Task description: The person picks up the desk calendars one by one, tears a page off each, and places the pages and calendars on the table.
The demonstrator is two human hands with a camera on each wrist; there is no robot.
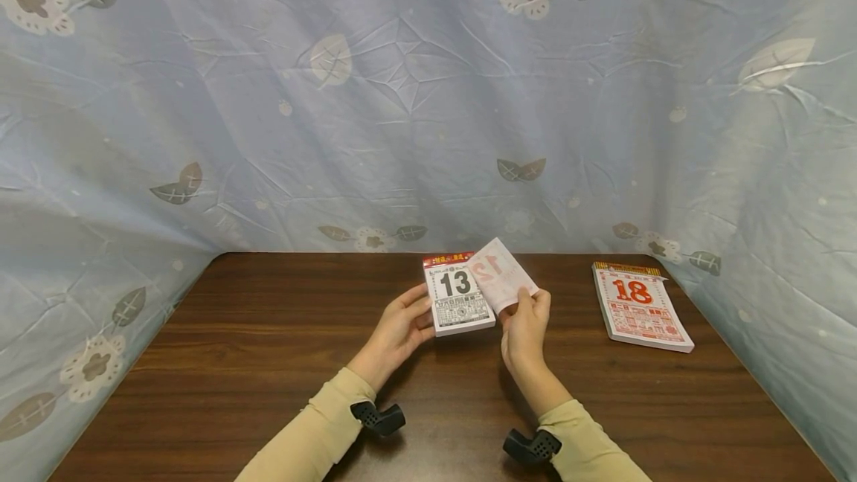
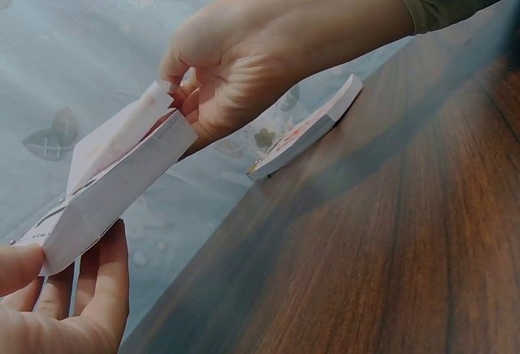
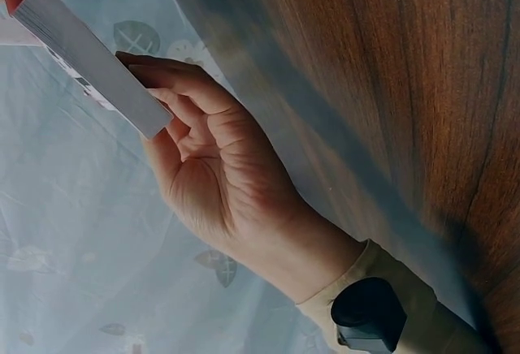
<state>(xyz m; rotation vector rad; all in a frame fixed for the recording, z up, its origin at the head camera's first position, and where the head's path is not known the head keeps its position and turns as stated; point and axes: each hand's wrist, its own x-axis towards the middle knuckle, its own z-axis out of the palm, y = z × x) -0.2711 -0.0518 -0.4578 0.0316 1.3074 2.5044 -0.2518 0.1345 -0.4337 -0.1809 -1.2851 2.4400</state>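
Observation:
A thick tear-off calendar [image 1: 462, 309] with a red header shows a black 13. My left hand [image 1: 399, 326] grips it by the left edge, thumb on the front and fingers beneath, as the right wrist view also shows. In the left wrist view the pad [image 2: 122, 187] is held tilted, above the table. A thin calendar sheet [image 1: 504, 272], its red 12 showing reversed, is turned out over the pad's right side. My right hand [image 1: 525, 329] pinches this sheet at its lower right corner. Whether the sheet is still attached at the top, I cannot tell.
A second tear-off calendar [image 1: 643, 309] with a red 18 lies at the right of the dark wooden table [image 1: 281, 363]. Pale blue curtains [image 1: 402, 132] with leaf and flower prints stand behind and along both sides.

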